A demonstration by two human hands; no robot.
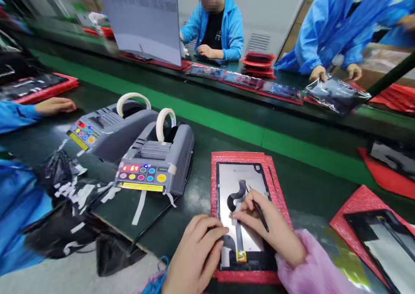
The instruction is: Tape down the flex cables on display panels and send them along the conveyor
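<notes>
In front of me a tablet screen panel [257, 242] lies back side up on red bubble-wrap bags [253, 277]. A black ribbon cable [240, 189] curves over its upper part, and a grey strip [239, 238] runs down to a gold connector [241, 256]. My right hand [266, 220] grips dark tweezers [261, 216], its thumb and fingertips at the middle of the cable by a small pale piece of tape. My left hand [199, 250] lies over the panel's lower left edge, fingers extended and slightly bent, with nothing visible held.
Two grey tape dispensers [152, 160] with white tape rolls stand left of the panel. Tape scraps [78, 194] cling to black bags at the table edge. Another panel [385, 242] lies right. A co-worker's hand [55, 106] rests at left; other people work across the bench.
</notes>
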